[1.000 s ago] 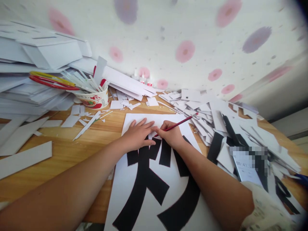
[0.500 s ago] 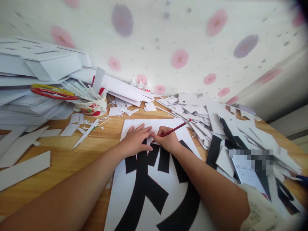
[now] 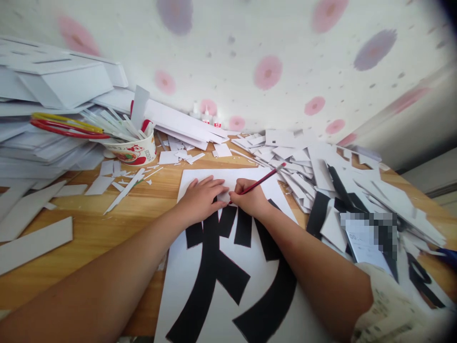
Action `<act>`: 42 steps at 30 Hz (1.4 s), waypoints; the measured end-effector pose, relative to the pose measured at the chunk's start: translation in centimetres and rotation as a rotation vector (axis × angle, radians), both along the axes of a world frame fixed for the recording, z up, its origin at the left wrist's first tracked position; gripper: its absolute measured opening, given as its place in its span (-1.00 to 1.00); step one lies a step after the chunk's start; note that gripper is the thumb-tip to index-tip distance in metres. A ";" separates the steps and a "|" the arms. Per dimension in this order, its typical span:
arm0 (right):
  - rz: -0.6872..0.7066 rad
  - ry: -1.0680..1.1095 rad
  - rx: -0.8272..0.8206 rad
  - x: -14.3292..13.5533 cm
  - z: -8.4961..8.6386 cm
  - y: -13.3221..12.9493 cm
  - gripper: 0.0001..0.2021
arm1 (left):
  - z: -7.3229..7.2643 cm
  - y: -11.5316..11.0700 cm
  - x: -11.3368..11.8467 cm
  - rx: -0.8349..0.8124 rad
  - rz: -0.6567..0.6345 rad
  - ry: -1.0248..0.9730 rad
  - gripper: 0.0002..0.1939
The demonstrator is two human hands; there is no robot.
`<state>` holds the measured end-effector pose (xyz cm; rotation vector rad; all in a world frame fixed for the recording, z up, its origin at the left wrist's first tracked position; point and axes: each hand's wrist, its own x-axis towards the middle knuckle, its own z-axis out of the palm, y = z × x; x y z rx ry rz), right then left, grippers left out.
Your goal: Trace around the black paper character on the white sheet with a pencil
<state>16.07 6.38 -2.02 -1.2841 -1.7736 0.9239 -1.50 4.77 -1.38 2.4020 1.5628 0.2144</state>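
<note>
My right hand (image 3: 252, 199) is closed around a dark red pencil (image 3: 264, 178), whose lower end meets the work near the top of a black cut-out character (image 3: 207, 267). That character lies on a large white sheet (image 3: 228, 295), its broad strokes spread over most of the surface. Close beside the pencil point, my left hand (image 3: 203, 199) lies flat with fingers spread, pressing on the sheet and the upper part of the black shape. My hands and forearms cover some of the character's strokes.
A paper bowl (image 3: 135, 151) full of white strips and coloured-handled tools stands at left before stacked white boards (image 3: 67, 81). White offcuts (image 3: 285, 152) pile up at the back right. A phone (image 3: 367, 247) lies at right, and small glue bottles (image 3: 206, 115) stand by the wall.
The view has shifted slightly, so the table items sit higher in it. The pencil stands somewhat steeper in my right hand. My left hand still lies flat on the sheet.
</note>
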 end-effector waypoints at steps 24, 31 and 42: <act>0.088 0.056 -0.023 1.5 0.7 0.3 -0.78 | -0.3 0.2 0.2 0.054 0.030 0.010 -0.60; 0.136 0.062 -0.005 1.8 0.6 0.5 -0.79 | -0.1 0.3 -0.2 0.016 0.000 0.026 -0.59; 0.172 0.071 0.003 1.9 0.7 0.6 -0.78 | 0.2 0.3 -0.5 -0.002 -0.028 0.047 -0.58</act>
